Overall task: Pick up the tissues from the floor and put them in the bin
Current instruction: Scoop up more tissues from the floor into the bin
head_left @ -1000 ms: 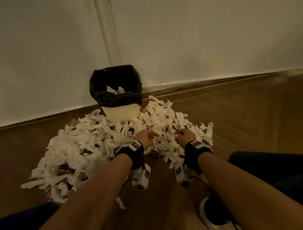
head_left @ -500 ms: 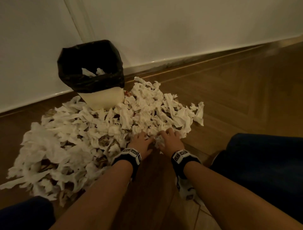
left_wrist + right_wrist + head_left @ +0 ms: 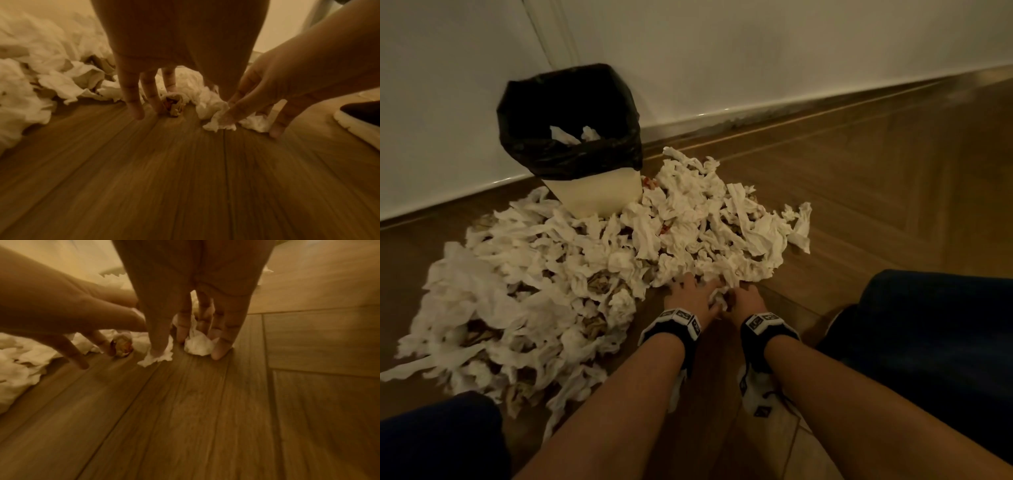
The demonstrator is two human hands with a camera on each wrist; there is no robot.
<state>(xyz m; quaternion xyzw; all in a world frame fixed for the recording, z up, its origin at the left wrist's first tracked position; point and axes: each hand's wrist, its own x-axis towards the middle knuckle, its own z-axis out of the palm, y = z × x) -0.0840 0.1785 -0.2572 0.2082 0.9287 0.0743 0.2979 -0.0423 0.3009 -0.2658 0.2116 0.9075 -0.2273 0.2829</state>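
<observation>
A wide heap of crumpled white tissues (image 3: 585,267) covers the wooden floor in front of a white bin (image 3: 599,195) lined with a black bag (image 3: 585,156); a few tissues lie inside it. Both hands are down at the heap's near edge, side by side. My left hand (image 3: 688,294) (image 3: 152,100) points its straight fingers at the floor beside a brownish crumpled wad (image 3: 174,105) (image 3: 123,345). My right hand (image 3: 744,298) (image 3: 189,344) has straight fingers straddling a small white wad (image 3: 198,346), and its thumb presses on a torn tissue scrap (image 3: 156,359).
The bin stands against a white wall (image 3: 756,51) with a skirting board. Bare wooden floor (image 3: 876,192) stretches to the right of the heap. My knees in dark trousers (image 3: 928,342) flank my arms, and a shoe (image 3: 359,116) sits close on the right.
Both hands came down from above the heap to its near edge and drew together on the floor. The head view shifted.
</observation>
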